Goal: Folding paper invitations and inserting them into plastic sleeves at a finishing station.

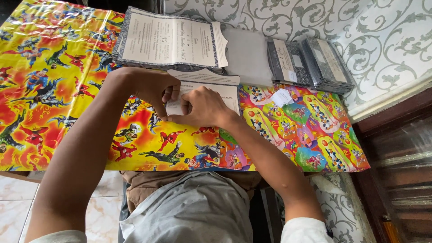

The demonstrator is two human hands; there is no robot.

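Left hand (153, 90) and right hand (204, 108) both press flat on one white printed card (204, 87) — fingers curled down over its near edge, thumbs close together, neither hand wide; whether they pinch it or only pin it cannot be told. The card lies on the bright comic-print table cover (54, 90), just in front of the person, long axis running left to right, its scalloped top edge pointing away toward the wall. Touching that far edge: a stack of opened cards (168, 42) with dark patterned borders, also lying crosswise. Right of it a plain grey sheet (247, 56), then two stacks of folded dark cards (310, 63) fanned near the wall. A small white slip (282, 96) lies apart to the right. Open cover to the left and along the near table edge — room on both sides.
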